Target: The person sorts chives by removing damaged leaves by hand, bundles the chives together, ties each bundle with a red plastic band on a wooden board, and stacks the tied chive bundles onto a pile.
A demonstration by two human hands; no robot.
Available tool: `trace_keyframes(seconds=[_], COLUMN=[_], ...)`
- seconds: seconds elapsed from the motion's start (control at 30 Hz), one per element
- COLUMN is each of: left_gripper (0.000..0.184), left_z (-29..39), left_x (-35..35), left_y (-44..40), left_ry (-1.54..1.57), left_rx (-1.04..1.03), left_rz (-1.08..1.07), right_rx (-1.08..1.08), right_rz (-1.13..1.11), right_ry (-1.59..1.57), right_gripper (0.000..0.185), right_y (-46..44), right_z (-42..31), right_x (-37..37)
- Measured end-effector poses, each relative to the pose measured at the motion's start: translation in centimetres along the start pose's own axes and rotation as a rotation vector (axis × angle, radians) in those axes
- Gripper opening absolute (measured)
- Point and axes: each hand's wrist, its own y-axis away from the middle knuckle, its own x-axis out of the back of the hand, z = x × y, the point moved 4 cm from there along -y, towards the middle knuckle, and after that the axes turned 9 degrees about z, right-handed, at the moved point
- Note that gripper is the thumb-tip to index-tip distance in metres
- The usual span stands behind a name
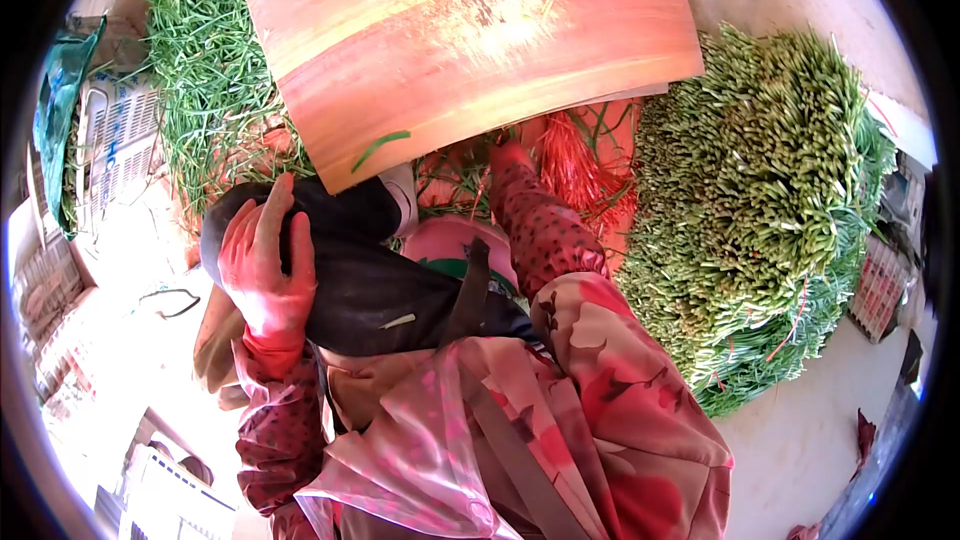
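My left hand (pixel 268 265), in what looks like a reddish glove, is held over my dark-trousered knee (pixel 345 285) with its fingers stretched out and nothing in it. My right arm, in a spotted sleeve (pixel 545 215), reaches forward beneath the near edge of a wooden board (pixel 480 50). Only a small part of my right hand (pixel 510 153) shows there; its fingers are hidden. Beside it hangs a bundle of red plastic strings (pixel 578 165). A loose green leaf (pixel 380 148) lies on the board's near left corner.
Loose long green leaves, like chives (pixel 210 60), are heaped at the left. A large stack of bundled green stalks (pixel 750 180), cut ends showing, stands at the right. Plastic crates (pixel 120 135) line the left side, and a pink thing (pixel 455 240) sits between my legs.
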Motion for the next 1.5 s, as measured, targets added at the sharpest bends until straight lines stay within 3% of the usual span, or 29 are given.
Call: trace_keyframes(seconds=[0.1, 0.3, 0.4, 0.47, 0.5, 0.57, 0.6, 0.67, 0.73, 0.77, 0.87, 0.9, 0.97, 1.1, 1.3, 1.4, 1.47, 1.5], left_gripper=[0.031, 0.03, 0.03, 0.03, 0.03, 0.029, 0.028, 0.028, 0.025, 0.023, 0.025, 0.026, 0.027, 0.03, 0.029, 0.03, 0.029, 0.029], left_z=[0.1, -0.7, -0.5, -0.6, -0.8, -0.8, -0.6, -0.7, -0.9, -1.0, -1.6, -1.7, -1.9, -5.0, -7.9, -9.4, -10.3, -10.1], left_x=[0.1, 0.1, 0.7, 0.9, 1.2, 1.3, 1.6, 1.7, 2.2, 2.6, 4.2, 5.3, 7.4, 9.4, 14.1, 14.3, 14.1, 14.3], left_y=[-0.3, 0.8, 1.0, 1.2, 1.4, 1.9, 1.9, 2.4, 2.9, 3.2, 5.5, 6.9, 9.6, 15.9, 22.9, 24.4, 25.0, 25.0], left_ry=[0.04, 0.054, 0.135, 0.126, 0.129, 0.173, 0.199, 0.25, 0.38, 0.368, 0.827, 0.898, 0.918, 0.988, 0.631, 0.628, 0.636, 0.621], left_rx=[0.063, -0.032, -0.029, -0.082, -0.09, -0.112, -0.147, -0.122, -0.036, -0.073, 0.353, 0.472, 0.511, 0.659, 0.949, 0.999, 1.094, 1.116], left_rz=[-0.018, 0.024, 0.05, 0.031, 0.055, 0.099, 0.132, 0.134, 0.119, 0.209, 0.17, 0.186, 0.238, 0.4, 0.5, 0.587, 0.647, 0.632], right_rx=[0.198, 0.632, 0.986, 1.098, 1.102, 0.312, 0.33, 0.256, 0.316, 0.346, 0.507, 0.537, 0.729, 0.78, 0.812, 0.825, 0.927, 0.911], right_rz=[-0.028, -0.081, -0.053, -0.155, -0.128, -0.63, -0.614, -0.544, -0.391, -0.357, -0.15, -0.164, -0.151, -0.142, -0.237, -0.276, -0.09, -0.112], right_ry=[0.185, 0.468, 0.559, 0.549, 0.555, -0.347, -0.342, -0.637, -0.835, -0.901, -1.001, -1.093, -1.076, -1.004, -0.862, -0.801, -0.725, -0.715], right_gripper=[0.021, 0.017, 0.015, 0.013, 0.013, 0.015, 0.015, 0.018, 0.017, 0.014, 0.015, 0.014, 0.014, 0.017, 0.015, 0.016, 0.016, 0.016], right_y=[-0.8, 0.6, 4.2, 10.3, 12.8, 15.8, 17.2, 19.5, 20.2, 22.6, 24.0, 24.1, 24.4, 24.1, 21.3, 20.2, 20.3, 19.9], right_z=[0.8, 0.7, 1.0, -0.7, -1.0, 0.2, -0.1, -0.9, -2.4, -4.4, -8.7, -9.9, -12.6, -17.2, -22.4, -24.8, -28.1, -29.3], right_x=[-1.4, -0.2, 1.9, 7.2, 8.9, 11.4, 14.0, 19.9, 24.8, 29.9, 36.6, 38.2, 40.8, 41.6, 40.7, 40.6, 42.6, 42.7])
